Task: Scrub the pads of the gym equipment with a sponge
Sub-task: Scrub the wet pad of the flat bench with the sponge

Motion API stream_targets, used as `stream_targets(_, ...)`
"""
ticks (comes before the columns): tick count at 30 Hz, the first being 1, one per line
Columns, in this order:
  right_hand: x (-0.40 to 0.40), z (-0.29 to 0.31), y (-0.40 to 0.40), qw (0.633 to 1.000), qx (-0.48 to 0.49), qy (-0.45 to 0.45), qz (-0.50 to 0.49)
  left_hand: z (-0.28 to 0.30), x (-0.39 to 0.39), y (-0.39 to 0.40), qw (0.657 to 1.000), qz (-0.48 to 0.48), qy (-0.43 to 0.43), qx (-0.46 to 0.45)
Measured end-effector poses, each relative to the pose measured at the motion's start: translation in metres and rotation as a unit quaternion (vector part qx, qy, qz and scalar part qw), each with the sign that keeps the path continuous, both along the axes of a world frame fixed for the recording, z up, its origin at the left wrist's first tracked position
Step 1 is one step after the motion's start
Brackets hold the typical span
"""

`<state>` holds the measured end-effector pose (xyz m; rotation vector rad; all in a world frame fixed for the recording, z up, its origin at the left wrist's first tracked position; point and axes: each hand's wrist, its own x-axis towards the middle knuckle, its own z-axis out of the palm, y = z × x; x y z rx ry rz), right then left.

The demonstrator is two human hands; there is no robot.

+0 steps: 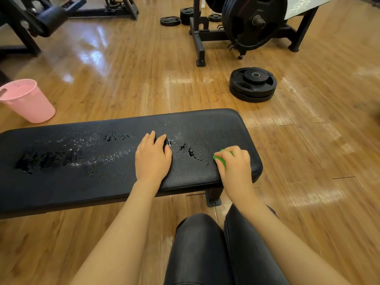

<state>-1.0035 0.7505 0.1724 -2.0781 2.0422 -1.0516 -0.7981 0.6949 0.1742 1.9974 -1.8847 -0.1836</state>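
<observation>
A long black padded bench point(82, 182) lies across the view in front of me, its top wet with droplets and soapy patches. My right hand point(236, 167) grips a green sponge point(220, 160) and presses it on the pad near the bench's right end. My left hand point(153, 157) rests flat on the pad at its middle, fingers spread and straight, holding nothing. The sponge is mostly hidden under my right fingers.
A pink bucket point(28, 101) stands on the wooden floor behind the bench at the left. Stacked weight plates point(253, 84) lie on the floor beyond the bench's right end. A plate rack point(253, 23) and other machines stand at the back. My knees point(205, 243) are close to the bench.
</observation>
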Motion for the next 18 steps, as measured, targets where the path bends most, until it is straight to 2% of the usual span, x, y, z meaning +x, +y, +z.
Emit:
stream_targets(4, -0.001, -0.004, 0.017, 1.000, -0.012, 0.006, 0.019, 0.000, 0.000, -0.001, 1.000, 0.001, 0.001, -0.002)
stream_targets(13, 0.018, 0.006, -0.058, 0.998, 0.061, 0.019, 0.010, 0.001, 0.001, -0.001, 1.000, -0.001, 0.008, -0.006)
stream_targets(18, 0.020, 0.006, -0.047, 0.998, 0.050, 0.023, 0.004, 0.001, 0.001, 0.000, 1.000, -0.001, 0.008, -0.004)
